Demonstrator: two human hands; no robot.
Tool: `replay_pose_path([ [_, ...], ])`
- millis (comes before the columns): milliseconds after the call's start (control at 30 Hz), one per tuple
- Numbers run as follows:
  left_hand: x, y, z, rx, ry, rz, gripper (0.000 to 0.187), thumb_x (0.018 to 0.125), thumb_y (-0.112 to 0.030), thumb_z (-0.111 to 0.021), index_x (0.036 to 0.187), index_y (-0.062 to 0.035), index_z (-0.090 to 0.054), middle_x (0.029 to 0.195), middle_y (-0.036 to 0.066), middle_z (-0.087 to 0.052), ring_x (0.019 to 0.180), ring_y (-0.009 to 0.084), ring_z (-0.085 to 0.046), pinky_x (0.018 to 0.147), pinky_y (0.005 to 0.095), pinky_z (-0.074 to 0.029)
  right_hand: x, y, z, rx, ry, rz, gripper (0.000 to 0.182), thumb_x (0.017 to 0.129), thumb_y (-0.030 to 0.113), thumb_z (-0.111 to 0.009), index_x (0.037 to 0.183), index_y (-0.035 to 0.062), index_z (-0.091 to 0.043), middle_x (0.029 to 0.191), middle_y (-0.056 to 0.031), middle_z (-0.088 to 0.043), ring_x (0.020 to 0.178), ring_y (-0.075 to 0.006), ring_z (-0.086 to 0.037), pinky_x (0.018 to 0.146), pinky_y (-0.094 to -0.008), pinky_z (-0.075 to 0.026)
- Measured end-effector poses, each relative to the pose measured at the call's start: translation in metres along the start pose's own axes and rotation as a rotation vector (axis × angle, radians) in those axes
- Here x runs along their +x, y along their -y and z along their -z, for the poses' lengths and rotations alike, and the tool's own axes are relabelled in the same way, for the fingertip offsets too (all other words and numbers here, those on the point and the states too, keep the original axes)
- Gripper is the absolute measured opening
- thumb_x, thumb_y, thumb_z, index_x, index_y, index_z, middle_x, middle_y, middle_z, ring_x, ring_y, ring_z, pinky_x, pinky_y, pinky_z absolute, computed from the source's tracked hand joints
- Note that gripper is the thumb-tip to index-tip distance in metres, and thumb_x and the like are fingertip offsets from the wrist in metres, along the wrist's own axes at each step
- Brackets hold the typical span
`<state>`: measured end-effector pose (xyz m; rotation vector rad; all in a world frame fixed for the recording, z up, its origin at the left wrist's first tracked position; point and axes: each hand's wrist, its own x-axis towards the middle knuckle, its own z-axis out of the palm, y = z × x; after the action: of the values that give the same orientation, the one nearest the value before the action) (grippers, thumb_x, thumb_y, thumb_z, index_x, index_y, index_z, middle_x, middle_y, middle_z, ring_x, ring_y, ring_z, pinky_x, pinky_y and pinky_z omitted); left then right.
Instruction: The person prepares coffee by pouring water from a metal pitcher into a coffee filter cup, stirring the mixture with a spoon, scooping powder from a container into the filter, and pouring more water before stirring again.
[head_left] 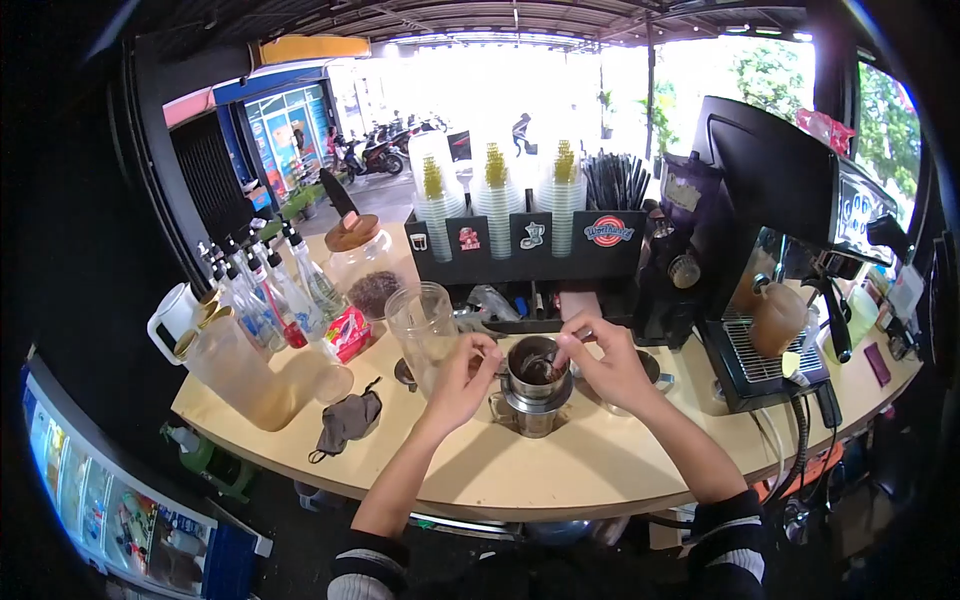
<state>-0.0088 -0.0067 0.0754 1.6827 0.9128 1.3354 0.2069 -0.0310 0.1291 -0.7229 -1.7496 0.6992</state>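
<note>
Right hand [604, 362] is at the right rim of a metal cup [537, 392], fingertips drawn together, on what I cannot tell; left hand [462, 380] is at its left side, thumb and finger pinched, its hold on the cup unclear; the cup, something dark inside, stands on a smaller cup [535, 424], seemingly glass, near the counter's [480, 475] middle; it should be light, stiff and rather slippery, best held below the rim; left is a clear jug [412, 318], far off stacked plastic cups [494, 215].
</note>
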Motion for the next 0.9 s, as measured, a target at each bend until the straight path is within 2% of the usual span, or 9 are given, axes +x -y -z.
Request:
replay_pose_path([
  [67,0.0,-0.023,-0.001,0.129,-0.101,-0.06,0.022,0.09,-0.021,-0.062,0.097,-0.0017,-0.056,0.076,0.002,-0.055,0.067,0.0081,-0.052,0.061,0.0255,-0.044,0.005,0.01,-0.001,-0.083,0.043,0.023,0.016,0.091,0.016,-0.059,0.085,0.0012,-0.058,0.069,-0.0031,-0.061,0.063,-0.0086,-0.056,0.062,-0.0255,-0.044],
  [167,0.005,-0.058,-0.003,0.463,0.137,-0.204,0.028,0.08,-0.022,-0.068,0.101,-0.0064,-0.059,0.072,0.004,-0.059,0.064,0.0172,-0.058,0.061,0.0296,-0.045,0.009,0.027,-0.004,-0.174,0.096,-0.004,0.012,0.087,0.011,-0.062,0.089,-0.0005,-0.059,0.076,-0.0051,-0.061,0.07,-0.0112,-0.058,0.067,-0.0268,-0.045],
  [267,0.012,-0.059,-0.012,0.639,0.204,-0.404,0.026,0.081,-0.023,-0.067,0.1,-0.0068,-0.06,0.071,0.005,-0.059,0.065,0.0242,-0.06,0.063,0.0345,-0.046,0.004,0.033,-0.003,-0.231,0.13,0.025,0.014,0.086,0.007,-0.062,0.098,-0.0004,-0.059,0.083,-0.007,-0.062,0.078,-0.0136,-0.059,0.073,-0.0265,-0.046],
  [400,0.016,-0.054,-0.016,0.638,0.122,-0.486,0.016,0.083,-0.022,-0.064,0.085,-0.0057,-0.064,0.073,0.006,-0.063,0.067,0.0245,-0.061,0.062,0.0363,-0.045,-0.025,0.024,0.025,-0.214,0.002,-0.03,0.027,0.084,0.015,-0.066,0.106,0.0006,-0.058,0.089,-0.0088,-0.06,0.078,-0.0147,-0.057,0.072,-0.0282,-0.046],
  [433,0.018,-0.05,-0.015,0.61,0.059,-0.567,0.016,0.082,-0.018,-0.066,0.079,-0.0029,-0.064,0.063,0.01,-0.06,0.058,0.0255,-0.059,0.055,0.0349,-0.045,-0.037,0.015,0.038,-0.279,-0.096,-0.074,0.026,0.084,0.015,-0.066,0.105,0.0008,-0.058,0.089,-0.0089,-0.06,0.08,-0.0153,-0.058,0.073,-0.0281,-0.046],
  [600,0.01,-0.051,0.004,0.601,0.016,-0.403,0.016,0.086,-0.015,-0.063,0.082,0.0003,-0.067,0.066,0.012,-0.065,0.06,0.0221,-0.063,0.055,0.032,-0.046,-0.122,-0.084,0.1,-0.824,-0.346,-0.207,0.021,0.087,0.014,-0.063,0.102,-0.0005,-0.06,0.087,-0.0079,-0.061,0.084,-0.0163,-0.059,0.075,-0.029,-0.045],
  [633,0.008,-0.053,0.006,0.523,-0.024,-0.398,0.017,0.087,-0.014,-0.061,0.082,0.0011,-0.067,0.068,0.011,-0.066,0.061,0.0204,-0.064,0.056,0.031,-0.046,-0.131,-0.092,0.097,-0.819,-0.342,-0.201,0.021,0.087,0.014,-0.063,0.102,-0.0005,-0.06,0.087,-0.0079,-0.061,0.084,-0.0163,-0.059,0.075,-0.029,-0.045],
  [700,0.002,-0.054,0.007,0.449,-0.066,-0.388,0.017,0.088,-0.013,-0.06,0.083,0.002,-0.067,0.07,0.011,-0.067,0.063,0.0188,-0.065,0.057,0.0301,-0.047,-0.145,-0.102,0.091,-0.278,-0.457,-0.417,0.016,0.09,0.014,-0.06,0.096,-0.0007,-0.058,0.086,-0.0044,-0.061,0.082,-0.0111,-0.056,0.073,-0.0273,-0.044],
  [900,-0.003,-0.049,0.005,0.278,-0.099,-0.212,0.019,0.091,-0.012,-0.058,0.089,0.0048,-0.067,0.076,0.012,-0.069,0.068,0.0171,-0.066,0.062,0.0283,-0.05,-0.153,-0.12,0.074,0.068,-0.51,-0.443,0.018,0.093,0.015,-0.058,0.079,0.0072,-0.048,0.08,-0.0003,-0.059,0.077,-0.0048,-0.052,0.07,-0.0224,-0.041],
])
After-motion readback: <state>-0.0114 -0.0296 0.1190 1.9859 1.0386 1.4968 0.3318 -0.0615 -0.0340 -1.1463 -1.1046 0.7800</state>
